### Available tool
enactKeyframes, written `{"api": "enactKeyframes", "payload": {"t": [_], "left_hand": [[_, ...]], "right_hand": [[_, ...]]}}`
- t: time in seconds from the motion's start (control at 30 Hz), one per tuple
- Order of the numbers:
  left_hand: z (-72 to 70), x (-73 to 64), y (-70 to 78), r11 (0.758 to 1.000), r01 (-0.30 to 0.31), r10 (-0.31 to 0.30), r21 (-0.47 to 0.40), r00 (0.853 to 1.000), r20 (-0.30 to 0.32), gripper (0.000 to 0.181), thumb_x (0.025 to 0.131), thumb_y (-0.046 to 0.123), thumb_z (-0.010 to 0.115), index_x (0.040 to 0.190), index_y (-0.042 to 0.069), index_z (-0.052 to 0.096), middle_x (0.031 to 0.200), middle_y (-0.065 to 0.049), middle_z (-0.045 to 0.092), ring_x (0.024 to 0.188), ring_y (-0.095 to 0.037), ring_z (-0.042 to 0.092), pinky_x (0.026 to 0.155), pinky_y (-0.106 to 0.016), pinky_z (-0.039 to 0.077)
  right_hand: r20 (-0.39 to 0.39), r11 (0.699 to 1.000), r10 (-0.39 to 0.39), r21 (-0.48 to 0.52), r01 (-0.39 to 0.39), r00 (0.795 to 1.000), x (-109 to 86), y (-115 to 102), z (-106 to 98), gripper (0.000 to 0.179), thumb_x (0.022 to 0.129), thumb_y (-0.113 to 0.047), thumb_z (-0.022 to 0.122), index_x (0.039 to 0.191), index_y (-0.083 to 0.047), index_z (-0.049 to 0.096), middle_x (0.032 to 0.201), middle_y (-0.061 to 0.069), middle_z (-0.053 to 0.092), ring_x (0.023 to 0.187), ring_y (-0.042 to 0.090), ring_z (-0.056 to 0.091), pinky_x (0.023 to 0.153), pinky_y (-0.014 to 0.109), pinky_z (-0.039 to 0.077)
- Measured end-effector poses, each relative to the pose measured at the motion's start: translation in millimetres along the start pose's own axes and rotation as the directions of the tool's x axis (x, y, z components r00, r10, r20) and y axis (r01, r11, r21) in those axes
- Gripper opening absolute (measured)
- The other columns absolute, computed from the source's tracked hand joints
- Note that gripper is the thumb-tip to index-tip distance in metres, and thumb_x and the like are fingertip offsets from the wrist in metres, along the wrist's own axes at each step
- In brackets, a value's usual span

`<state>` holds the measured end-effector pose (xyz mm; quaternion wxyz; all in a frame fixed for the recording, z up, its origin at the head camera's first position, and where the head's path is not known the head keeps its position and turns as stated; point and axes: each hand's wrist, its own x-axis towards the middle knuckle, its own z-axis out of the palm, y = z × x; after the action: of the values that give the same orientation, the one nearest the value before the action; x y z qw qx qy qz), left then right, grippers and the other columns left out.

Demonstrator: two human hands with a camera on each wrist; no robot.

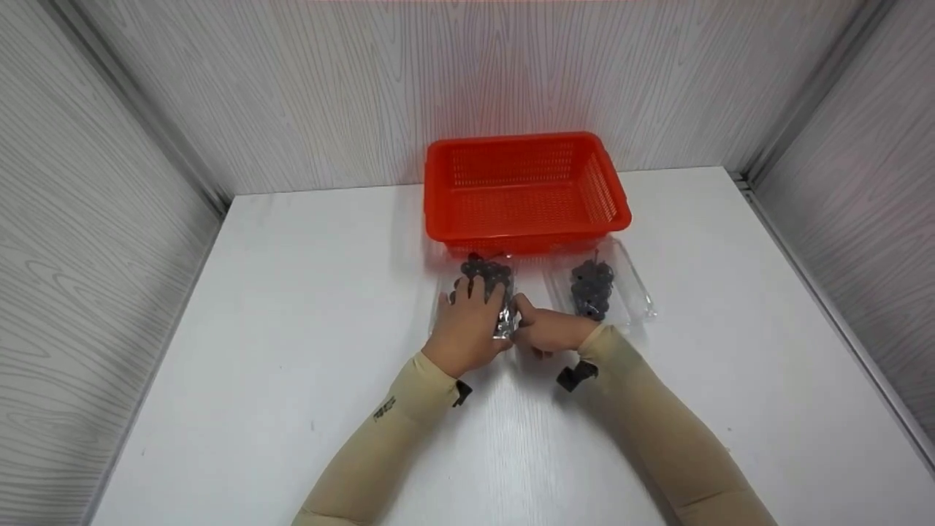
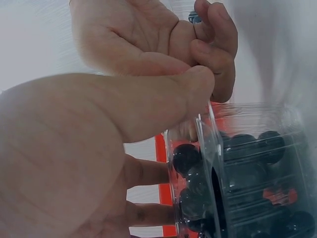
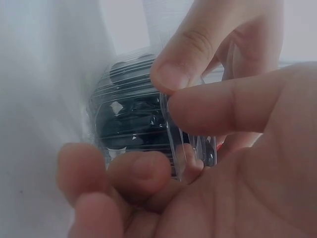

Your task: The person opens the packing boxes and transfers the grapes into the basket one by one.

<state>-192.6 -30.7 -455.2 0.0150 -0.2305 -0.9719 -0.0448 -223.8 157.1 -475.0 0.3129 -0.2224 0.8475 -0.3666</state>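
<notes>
A clear plastic clamshell box [image 1: 505, 321] of dark grapes [image 1: 491, 272] lies on the table. Over its top spread the fingers of my left hand [image 1: 467, 329], fairly straight, while the left thumb [image 2: 163, 94] touches the rim at the near right corner. My right hand [image 1: 549, 330] is at that same corner; its thumb [image 3: 213, 109] and a fingertip pinch the rim, and its other fingers curl below. Through the ribbed side wall [image 3: 131, 119] the grapes show dark. The left hand hides much of the lid in the head view.
Behind the boxes a red plastic basket [image 1: 526, 237] stands against the back wall. A second clear box [image 1: 634, 292] with dark grapes lies beyond my right wrist, near the basket. White table surface [image 1: 307, 329] extends on both sides, between grey wood-grain panels.
</notes>
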Motion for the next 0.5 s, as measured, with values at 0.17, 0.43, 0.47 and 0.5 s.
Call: {"api": "enactKeyframes", "payload": {"t": [0.17,0.43,0.47,0.5], "left_hand": [[0.8,-1.1,-0.2,1.000,-0.003,0.003,0.001,1.000,0.005,0.090,0.087,0.053,0.078,0.155,0.006,0.043,0.151,-0.029,0.046,0.139,-0.048,0.043,0.104,-0.068,0.044],[-2.2,-1.9,-1.9,0.999,0.002,-0.002,-0.045,1.000,0.002,0.088,0.088,0.053,0.076,0.155,0.005,0.045,0.150,-0.027,0.048,0.138,-0.047,0.044,0.105,-0.070,0.042],[-2.2,-1.8,-2.2,0.999,0.005,-0.005,-0.045,1.000,0.003,0.089,0.088,0.054,0.077,0.155,0.006,0.044,0.150,-0.027,0.048,0.138,-0.047,0.044,0.105,-0.070,0.042],[-2.2,-1.9,-2.3,0.999,0.007,-0.006,-0.047,1.000,0.004,0.090,0.087,0.054,0.077,0.155,0.006,0.044,0.150,-0.027,0.048,0.138,-0.047,0.044,0.105,-0.070,0.042]], "right_hand": [[-0.002,1.000,-0.003,0.009,0.003,1.000,-0.2,-0.8,1.4,0.049,0.100,-0.015,0.044,0.141,-0.005,0.019,0.064,0.008,0.053,0.050,0.019,0.052,0.050,0.037,0.044],[-0.006,1.000,-0.023,-0.017,0.022,1.000,-1.1,-0.3,2.8,0.057,0.102,-0.018,0.043,0.149,-0.004,0.014,0.067,0.007,0.055,0.054,0.019,0.053,0.051,0.031,0.044],[-0.002,1.000,-0.020,-0.013,0.020,1.000,-1.4,0.0,1.9,0.054,0.102,-0.017,0.044,0.147,-0.004,0.016,0.067,0.009,0.055,0.054,0.020,0.054,0.052,0.033,0.045],[0.002,1.000,-0.019,-0.009,0.019,1.000,-2.0,-0.1,0.7,0.052,0.102,-0.017,0.045,0.146,-0.005,0.020,0.067,0.011,0.056,0.055,0.022,0.054,0.053,0.035,0.046]]}}
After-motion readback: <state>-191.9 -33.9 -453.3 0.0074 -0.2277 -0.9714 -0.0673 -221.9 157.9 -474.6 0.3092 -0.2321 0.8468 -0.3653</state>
